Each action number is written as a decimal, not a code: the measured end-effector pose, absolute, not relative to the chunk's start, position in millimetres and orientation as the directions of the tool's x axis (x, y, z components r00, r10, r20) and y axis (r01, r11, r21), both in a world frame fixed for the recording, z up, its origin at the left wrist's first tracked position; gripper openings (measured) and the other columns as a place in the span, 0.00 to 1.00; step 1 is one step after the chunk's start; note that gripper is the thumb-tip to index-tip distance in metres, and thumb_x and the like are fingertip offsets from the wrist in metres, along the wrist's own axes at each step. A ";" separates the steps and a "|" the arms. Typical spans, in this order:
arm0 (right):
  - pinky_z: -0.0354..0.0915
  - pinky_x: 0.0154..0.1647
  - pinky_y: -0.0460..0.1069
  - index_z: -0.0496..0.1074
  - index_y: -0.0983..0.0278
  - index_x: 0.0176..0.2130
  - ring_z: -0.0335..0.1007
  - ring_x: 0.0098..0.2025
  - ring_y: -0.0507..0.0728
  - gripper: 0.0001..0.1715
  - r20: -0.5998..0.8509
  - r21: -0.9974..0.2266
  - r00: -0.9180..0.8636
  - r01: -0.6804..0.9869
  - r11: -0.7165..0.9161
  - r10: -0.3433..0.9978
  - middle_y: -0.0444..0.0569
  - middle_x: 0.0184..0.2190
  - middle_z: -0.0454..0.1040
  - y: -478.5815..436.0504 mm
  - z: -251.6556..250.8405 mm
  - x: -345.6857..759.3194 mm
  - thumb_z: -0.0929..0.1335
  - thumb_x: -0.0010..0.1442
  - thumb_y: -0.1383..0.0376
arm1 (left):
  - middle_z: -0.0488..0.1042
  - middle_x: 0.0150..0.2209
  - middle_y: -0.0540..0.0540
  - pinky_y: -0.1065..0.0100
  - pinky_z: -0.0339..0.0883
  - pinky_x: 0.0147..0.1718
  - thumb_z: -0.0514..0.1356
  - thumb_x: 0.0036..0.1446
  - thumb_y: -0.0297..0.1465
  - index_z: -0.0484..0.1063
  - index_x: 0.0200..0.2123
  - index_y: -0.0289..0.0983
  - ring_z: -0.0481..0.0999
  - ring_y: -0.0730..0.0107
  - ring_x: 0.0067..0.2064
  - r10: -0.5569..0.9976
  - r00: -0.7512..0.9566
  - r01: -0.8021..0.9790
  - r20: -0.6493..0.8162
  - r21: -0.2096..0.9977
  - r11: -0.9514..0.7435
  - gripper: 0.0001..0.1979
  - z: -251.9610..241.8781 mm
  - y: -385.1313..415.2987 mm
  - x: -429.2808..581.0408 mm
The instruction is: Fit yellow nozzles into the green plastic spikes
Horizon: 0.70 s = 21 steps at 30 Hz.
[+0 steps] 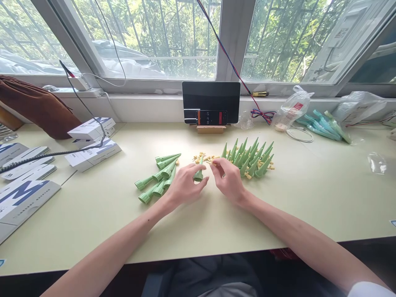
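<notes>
My left hand (187,183) curls its fingers and thumb around a green cone (198,175), whose tip points away from me. Close by, my right hand (228,177) pinches a small yellow piece (213,162) between thumb and fingertips. Behind the hands lies a small pile of yellow pieces (198,157). Several loose green cones (159,181) lie on their sides left of my left hand. To the right, a cluster of green cones (252,159) stands with tips up, and yellow pieces show at the bases of some.
A black tablet (211,97) leans on the sill, with a phone (212,117) showing a timer before it. White boxes (93,154) and a brown bag (37,105) are at the left. Plastic bags (292,109) and bluish-green wrapped items (321,126) lie at the back right.
</notes>
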State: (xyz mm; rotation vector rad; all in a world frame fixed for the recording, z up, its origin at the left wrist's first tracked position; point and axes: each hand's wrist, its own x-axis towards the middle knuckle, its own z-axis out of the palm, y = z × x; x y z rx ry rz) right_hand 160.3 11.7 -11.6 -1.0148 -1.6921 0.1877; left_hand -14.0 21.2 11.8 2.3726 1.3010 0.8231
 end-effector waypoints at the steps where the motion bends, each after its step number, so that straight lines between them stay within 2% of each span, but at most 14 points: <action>1: 0.66 0.29 0.47 0.68 0.62 0.39 0.67 0.27 0.51 0.04 0.724 -0.578 -0.021 0.526 0.624 0.689 0.47 0.32 0.73 11.5 -11.4 160.2 0.64 0.68 0.66 | 0.76 0.38 0.47 0.67 0.67 0.33 0.60 0.58 0.36 0.75 0.47 0.40 0.69 0.74 0.25 0.837 0.419 0.640 0.352 0.540 -0.547 0.15 12.2 21.3 -13.8; 5: 0.68 0.29 0.47 0.67 0.61 0.40 0.69 0.29 0.52 0.03 0.752 -0.575 0.024 0.512 0.638 0.658 0.47 0.33 0.73 10.4 -10.4 159.9 0.64 0.68 0.65 | 0.75 0.44 0.46 0.72 0.69 0.27 0.58 0.60 0.34 0.71 0.53 0.42 0.69 0.78 0.24 0.839 0.398 0.530 0.370 0.654 -0.540 0.18 16.2 20.4 -13.2; 8: 0.70 0.29 0.47 0.66 0.61 0.42 0.70 0.29 0.52 0.03 0.746 -0.604 0.049 0.468 0.644 0.664 0.47 0.33 0.72 9.4 -9.7 160.1 0.63 0.69 0.64 | 0.74 0.40 0.48 0.72 0.69 0.26 0.59 0.60 0.36 0.64 0.57 0.42 0.68 0.79 0.22 0.872 0.371 0.472 0.320 0.743 -0.474 0.22 21.2 18.4 -12.4; 12: 0.72 0.32 0.47 0.65 0.60 0.45 0.73 0.31 0.51 0.05 0.706 -0.654 0.012 0.395 0.645 0.708 0.49 0.39 0.74 7.9 -7.7 160.4 0.61 0.71 0.63 | 0.71 0.31 0.52 0.73 0.64 0.22 0.61 0.59 0.38 0.63 0.49 0.42 0.68 0.77 0.22 0.890 0.357 0.389 0.285 0.821 -0.419 0.17 26.5 16.1 -11.9; 17: 0.73 0.33 0.47 0.65 0.59 0.47 0.76 0.41 0.54 0.07 0.674 -0.670 -0.093 0.342 0.659 0.733 0.53 0.50 0.74 7.5 -6.9 160.4 0.60 0.72 0.62 | 0.72 0.32 0.49 0.74 0.61 0.22 0.61 0.60 0.40 0.68 0.40 0.40 0.67 0.77 0.25 0.872 0.284 0.312 0.399 0.822 -0.477 0.11 28.2 16.3 -14.1; 19: 0.73 0.32 0.47 0.64 0.59 0.48 0.76 0.40 0.54 0.08 0.666 -0.673 -0.141 0.309 0.672 0.732 0.53 0.50 0.75 7.4 -8.3 160.6 0.59 0.72 0.61 | 0.71 0.29 0.50 0.74 0.57 0.21 0.61 0.60 0.41 0.69 0.37 0.39 0.64 0.77 0.24 0.869 0.250 0.274 0.428 0.829 -0.487 0.12 28.9 16.8 -14.8; 21: 0.73 0.30 0.48 0.63 0.59 0.49 0.76 0.36 0.53 0.10 0.638 -0.692 -0.198 0.276 0.667 0.744 0.52 0.45 0.76 6.7 -9.7 160.6 0.58 0.73 0.60 | 0.66 0.23 0.53 0.73 0.54 0.19 0.60 0.61 0.44 0.69 0.36 0.39 0.60 0.78 0.22 0.884 0.222 0.206 0.411 0.866 -0.455 0.14 30.0 17.4 -14.9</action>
